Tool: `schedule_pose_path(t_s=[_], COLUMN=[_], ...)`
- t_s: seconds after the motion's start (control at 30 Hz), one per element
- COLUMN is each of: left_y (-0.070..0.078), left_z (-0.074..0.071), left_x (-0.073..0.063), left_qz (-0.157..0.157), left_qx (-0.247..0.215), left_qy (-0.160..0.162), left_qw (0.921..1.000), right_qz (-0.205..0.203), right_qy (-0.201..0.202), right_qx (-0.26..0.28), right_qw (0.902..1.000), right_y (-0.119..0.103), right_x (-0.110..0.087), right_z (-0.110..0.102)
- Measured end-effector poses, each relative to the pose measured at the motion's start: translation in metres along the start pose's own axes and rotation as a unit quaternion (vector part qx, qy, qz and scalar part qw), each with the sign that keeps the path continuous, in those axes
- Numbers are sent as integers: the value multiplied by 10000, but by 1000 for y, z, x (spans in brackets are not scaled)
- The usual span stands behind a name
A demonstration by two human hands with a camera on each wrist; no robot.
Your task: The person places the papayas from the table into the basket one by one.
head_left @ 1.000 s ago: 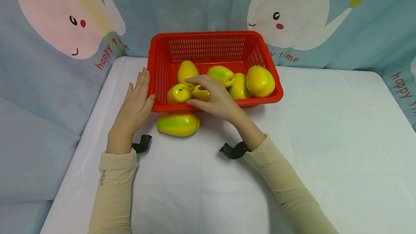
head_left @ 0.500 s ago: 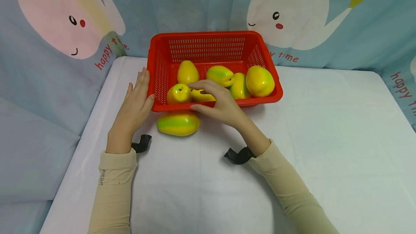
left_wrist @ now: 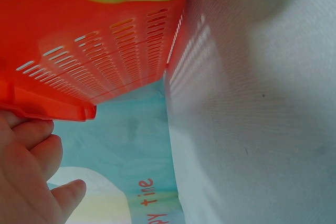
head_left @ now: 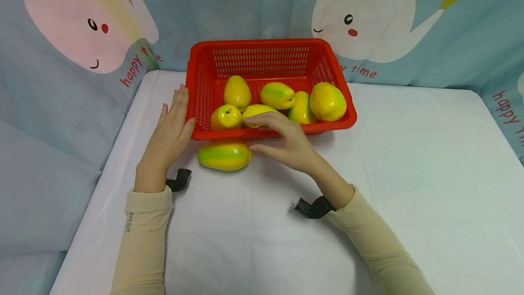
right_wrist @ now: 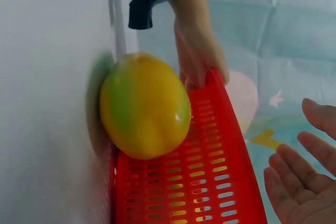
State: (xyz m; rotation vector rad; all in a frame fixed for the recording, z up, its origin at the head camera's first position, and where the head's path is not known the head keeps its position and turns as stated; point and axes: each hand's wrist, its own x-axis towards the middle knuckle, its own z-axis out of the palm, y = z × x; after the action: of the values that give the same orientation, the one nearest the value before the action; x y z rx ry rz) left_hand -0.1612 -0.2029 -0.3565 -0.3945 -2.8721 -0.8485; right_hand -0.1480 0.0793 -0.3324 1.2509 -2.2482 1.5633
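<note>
A red plastic basket [head_left: 262,43] with slotted walls stands at the back of the table, holding several yellow-green fruits that look like mangoes or papayas. My left hand [head_left: 168,135] lies along its left rim, fingers fairly straight and touching it; the left wrist view has that hand [left_wrist: 31,171] at the rim too. Just in front of the basket, a longer yellow-green fruit [head_left: 225,155] lies on its side. My right hand [head_left: 288,144] hovers at the front rim to the right of this fruit, thumb and fingers spread with nothing between them; the right wrist view shows the hand [right_wrist: 307,182] apart from it.
A white cloth [head_left: 245,240] covers the table. Behind the basket hangs a blue curtain [head_left: 254,3] printed with whales. A black curved piece sits at each wrist, one at the left [head_left: 180,180] and one at the right [head_left: 313,207].
My right hand has drawn back from over the fruits inside the basket, toward the front and right, uncovering a yellow fruit there. The left hand and basket stay put.
</note>
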Motion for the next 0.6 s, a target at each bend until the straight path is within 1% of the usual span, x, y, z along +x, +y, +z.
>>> schedule_pose_path(t_s=[0.13,0.3,0.5,0.6], left_y=[1,2,1,0], left_z=[0,-1,0,0], left_x=[-1,-1,0,0], left_qz=[-24,-49,-67,-55], left_qx=[9,-4,30,31], left_qy=[2,-16,-24,-11], left_qw=[10000,10000,10000,10000], right_qz=[-6,101,513,769], right_qy=[-135,-354,-550,-640], right_qx=[-1,-26,-45,-137], right_qw=[9999,9993,9972,9949], right_y=[-5,-6,-4,-1], right_x=[-6,-16,-28,-32], right_z=[-1,1,5,8])
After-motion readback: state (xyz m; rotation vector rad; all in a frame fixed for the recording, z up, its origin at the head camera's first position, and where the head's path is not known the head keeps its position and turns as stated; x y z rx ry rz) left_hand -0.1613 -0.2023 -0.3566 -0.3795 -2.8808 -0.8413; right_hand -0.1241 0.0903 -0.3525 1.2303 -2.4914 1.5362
